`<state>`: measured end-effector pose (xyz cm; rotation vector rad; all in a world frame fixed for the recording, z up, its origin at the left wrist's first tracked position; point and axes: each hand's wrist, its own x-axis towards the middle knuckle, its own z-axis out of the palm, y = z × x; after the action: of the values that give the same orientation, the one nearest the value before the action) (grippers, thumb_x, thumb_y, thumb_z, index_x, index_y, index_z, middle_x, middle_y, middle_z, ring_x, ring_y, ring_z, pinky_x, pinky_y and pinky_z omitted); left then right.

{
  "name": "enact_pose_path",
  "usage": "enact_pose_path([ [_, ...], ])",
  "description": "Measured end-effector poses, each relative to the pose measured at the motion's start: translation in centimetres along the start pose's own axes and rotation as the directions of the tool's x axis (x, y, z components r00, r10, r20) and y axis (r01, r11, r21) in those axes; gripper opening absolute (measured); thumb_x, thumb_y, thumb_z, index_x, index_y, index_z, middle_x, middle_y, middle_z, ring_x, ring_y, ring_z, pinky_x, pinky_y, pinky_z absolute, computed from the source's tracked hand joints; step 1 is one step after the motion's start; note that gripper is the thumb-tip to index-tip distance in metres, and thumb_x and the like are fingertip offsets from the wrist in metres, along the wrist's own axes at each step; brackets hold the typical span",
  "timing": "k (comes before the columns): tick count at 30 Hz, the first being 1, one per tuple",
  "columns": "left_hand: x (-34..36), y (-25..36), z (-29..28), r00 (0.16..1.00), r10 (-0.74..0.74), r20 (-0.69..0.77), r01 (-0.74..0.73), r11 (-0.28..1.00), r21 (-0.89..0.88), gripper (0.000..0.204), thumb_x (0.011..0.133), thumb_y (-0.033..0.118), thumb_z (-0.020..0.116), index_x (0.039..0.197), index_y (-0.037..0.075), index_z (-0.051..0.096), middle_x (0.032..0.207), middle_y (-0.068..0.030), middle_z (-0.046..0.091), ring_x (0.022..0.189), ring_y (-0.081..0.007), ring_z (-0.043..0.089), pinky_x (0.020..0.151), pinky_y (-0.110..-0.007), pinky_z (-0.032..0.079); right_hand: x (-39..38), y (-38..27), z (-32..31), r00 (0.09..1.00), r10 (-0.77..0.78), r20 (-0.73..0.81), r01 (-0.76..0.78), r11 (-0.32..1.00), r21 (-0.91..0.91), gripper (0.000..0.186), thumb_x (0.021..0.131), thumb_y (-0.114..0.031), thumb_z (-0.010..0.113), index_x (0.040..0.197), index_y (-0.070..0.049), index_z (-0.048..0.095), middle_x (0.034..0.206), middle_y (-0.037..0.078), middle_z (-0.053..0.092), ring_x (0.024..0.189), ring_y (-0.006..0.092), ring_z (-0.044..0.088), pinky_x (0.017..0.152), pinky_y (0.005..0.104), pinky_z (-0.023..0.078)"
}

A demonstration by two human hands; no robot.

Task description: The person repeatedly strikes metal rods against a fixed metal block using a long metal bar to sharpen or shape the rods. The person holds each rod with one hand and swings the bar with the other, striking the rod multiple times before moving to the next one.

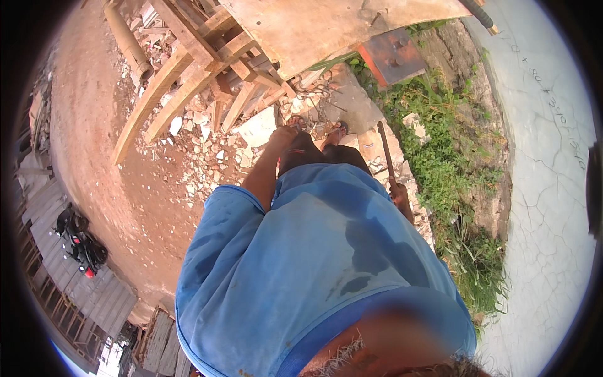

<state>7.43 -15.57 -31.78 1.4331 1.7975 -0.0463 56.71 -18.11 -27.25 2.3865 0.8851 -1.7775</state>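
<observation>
My left hand (pixel 284 134) hangs low beside my dark shorts (pixel 301 154), over the broken stone. It is small in view, and its fingers cannot be made out. Down at my right side, my right hand (pixel 398 192) is closed around the lower end of a long thin dark rod (pixel 385 147). The rod points forward and stands out from my leg, along the edge of the pale slab. What kind of tool it is does not show. Ahead of me lies a large plywood sheet (pixel 314 31) with a few small dark items on it.
Crossed timber beams (pixel 166 94) stand front left above rubble (pixel 201 154). A bamboo pole (pixel 125 41) lies farther left. A red block with a dark top (pixel 392 56) sits by green weeds (pixel 433 132). A cracked pale wall (pixel 546 207) rises right; a motorcycle (pixel 81 242) stands far left.
</observation>
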Motion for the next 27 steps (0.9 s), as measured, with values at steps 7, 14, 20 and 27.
enact_pose_path([
  [7,3.8,-2.1,6.5,0.914,0.245,-0.325,-0.283,0.956,-0.076,0.031,0.095,0.033,0.052,0.11,0.011,0.068,0.111,-0.0182,0.068,0.094,-0.0368,0.067,0.08,-0.044,0.054,1.8,2.5,2.1,0.994,-0.114,0.008,0.108,0.919,-0.378,0.066,0.088,-0.059,0.057,0.078,0.005,0.067,0.066,0.019,0.064,0.068,0.0337,0.067,0.066,0.0445,0.05],
  [14,7.8,1.9,2.9,0.986,0.123,0.109,-0.119,0.992,-0.044,0.027,0.092,0.03,0.058,0.103,0.01,0.071,0.106,-0.0178,0.07,0.102,-0.0342,0.066,0.089,-0.042,0.053,2.2,1.7,7.5,0.997,-0.074,-0.01,0.071,0.987,-0.147,0.051,0.093,-0.048,0.06,0.079,0.001,0.06,0.056,0.006,0.053,0.045,0.0162,0.052,0.041,0.0339,0.041],
  [20,14.3,5.0,2.1,0.908,0.241,0.342,-0.318,0.93,0.187,0.022,0.087,0.031,0.062,0.099,0.015,0.073,0.099,-0.0158,0.071,0.097,-0.034,0.067,0.087,-0.041,0.053,0.7,0.3,20.3,0.99,-0.033,-0.14,0.062,0.977,0.203,0.05,0.096,-0.047,0.052,0.104,0.002,0.06,0.095,0.031,0.065,0.095,0.0503,0.062,0.082,0.0541,0.047],
  [27,27.4,4.0,12.8,0.829,0.233,0.508,-0.494,0.731,0.471,0.045,0.082,0.033,0.069,0.119,0.008,0.063,0.103,-0.0192,0.07,0.1,-0.0353,0.067,0.086,-0.045,0.053,-1.5,0.2,29.0,0.979,0.202,-0.022,-0.185,0.932,0.311,0.044,0.097,-0.041,0.052,0.104,0.002,0.057,0.088,0.032,0.066,0.087,0.0514,0.064,0.078,0.0581,0.049],
])
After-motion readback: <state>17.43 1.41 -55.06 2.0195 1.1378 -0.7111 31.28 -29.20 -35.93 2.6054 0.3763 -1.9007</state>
